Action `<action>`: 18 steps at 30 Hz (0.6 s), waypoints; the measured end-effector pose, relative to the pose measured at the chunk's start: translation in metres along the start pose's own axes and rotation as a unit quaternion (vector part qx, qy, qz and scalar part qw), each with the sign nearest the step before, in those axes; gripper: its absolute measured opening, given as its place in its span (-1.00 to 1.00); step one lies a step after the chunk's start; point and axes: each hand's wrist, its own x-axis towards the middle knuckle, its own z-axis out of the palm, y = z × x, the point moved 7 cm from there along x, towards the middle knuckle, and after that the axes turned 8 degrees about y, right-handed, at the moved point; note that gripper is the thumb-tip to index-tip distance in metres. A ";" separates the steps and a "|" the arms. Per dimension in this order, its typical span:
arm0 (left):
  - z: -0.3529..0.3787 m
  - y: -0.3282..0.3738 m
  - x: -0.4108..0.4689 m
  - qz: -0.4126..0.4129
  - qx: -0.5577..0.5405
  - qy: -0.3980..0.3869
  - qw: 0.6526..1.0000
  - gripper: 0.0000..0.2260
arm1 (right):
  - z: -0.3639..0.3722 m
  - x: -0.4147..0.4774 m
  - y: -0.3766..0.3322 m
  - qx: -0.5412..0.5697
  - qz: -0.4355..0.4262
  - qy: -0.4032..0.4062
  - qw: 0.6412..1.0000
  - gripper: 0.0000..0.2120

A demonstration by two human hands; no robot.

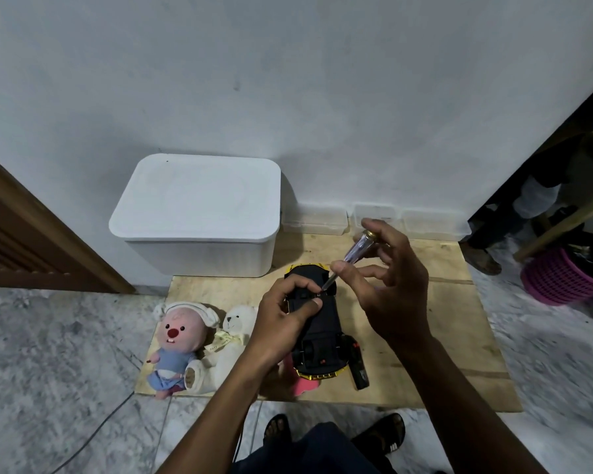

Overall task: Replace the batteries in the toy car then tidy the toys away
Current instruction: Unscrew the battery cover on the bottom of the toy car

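The left hand [281, 326] is gripping the upturned toy car [317, 335] over the wooden board [459, 336]; the right hand [394, 292] is pinching a screwdriver [360, 247], its tip touching the car's underside

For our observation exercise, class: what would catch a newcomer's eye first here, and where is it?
In the middle of the board, the left hand grips an upturned car while the right hand holds a screwdriver to its underside. Left of it lie a pink doll and a white bear; a white bin stands behind.
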 end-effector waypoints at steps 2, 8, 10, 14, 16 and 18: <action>-0.001 -0.002 0.000 0.001 0.002 -0.002 1.000 -0.89 | -0.001 0.001 -0.002 0.017 -0.001 0.018 1.000 -0.48; -0.001 -0.008 0.001 -0.002 0.014 -0.007 1.000 -0.91 | 0.010 -0.002 -0.003 0.024 0.024 -0.025 0.999 -0.48; -0.001 -0.009 0.000 -0.002 0.014 -0.006 1.000 -0.90 | 0.010 -0.002 -0.003 0.029 0.026 -0.023 0.999 -0.51; -0.002 -0.010 0.000 -0.007 0.015 -0.003 1.000 -0.89 | 0.008 -0.001 -0.007 0.028 -0.024 -0.012 0.999 -0.60; -0.003 -0.009 0.001 -0.009 0.019 -0.002 1.000 -0.89 | 0.008 0.000 -0.004 0.022 -0.017 -0.006 1.000 -0.56; -0.004 -0.009 0.002 -0.016 0.017 -0.002 1.000 -0.90 | 0.010 -0.001 -0.001 0.007 0.000 -0.010 1.000 -0.47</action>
